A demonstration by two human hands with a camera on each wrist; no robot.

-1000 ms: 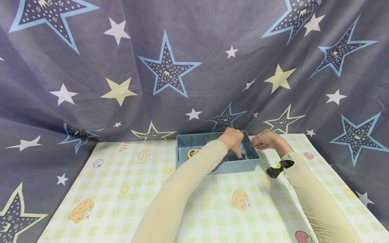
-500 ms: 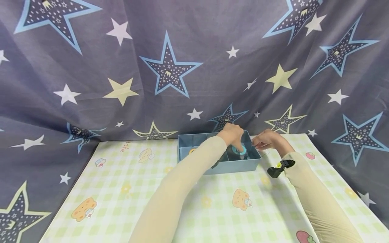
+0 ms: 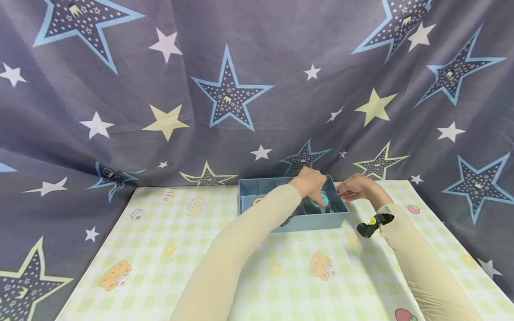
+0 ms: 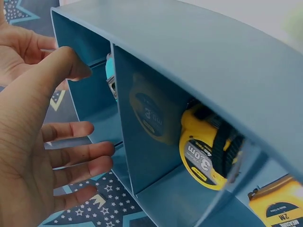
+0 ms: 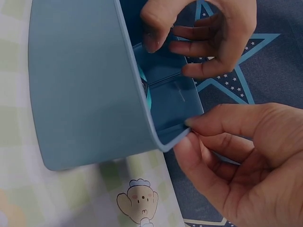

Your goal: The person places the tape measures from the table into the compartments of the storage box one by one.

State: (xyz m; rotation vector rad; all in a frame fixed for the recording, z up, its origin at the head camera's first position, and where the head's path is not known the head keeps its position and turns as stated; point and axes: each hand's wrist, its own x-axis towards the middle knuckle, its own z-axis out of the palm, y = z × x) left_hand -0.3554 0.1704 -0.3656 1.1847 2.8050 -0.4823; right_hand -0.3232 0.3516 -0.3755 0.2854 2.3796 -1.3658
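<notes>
A blue-grey divided storage box (image 3: 309, 222) stands at the back of the table. My left hand (image 3: 310, 183) hovers over its right-hand compartment with thumb and fingers apart and nothing between them. Down in that compartment lies a teal tape measure (image 4: 110, 71), partly hidden by a divider in the left wrist view. My right hand (image 5: 241, 151) pinches the rim at the box's right end between thumb and index finger. Beyond the divider sits a yellow 3 m tape measure (image 4: 201, 161). Another yellow tape measure (image 4: 278, 208), marked 2M, is partly cut off by the frame.
A checked tablecloth (image 3: 160, 267) with cartoon prints covers the table. Close behind the box hangs a dark star-patterned curtain (image 3: 281, 111). My left forearm (image 3: 241, 249) covers part of the box in the head view.
My left hand has eased slightly upward, and more of the teal tape measure shows below it. The right hand keeps its place at the box's end. The head view has shifted slightly.
</notes>
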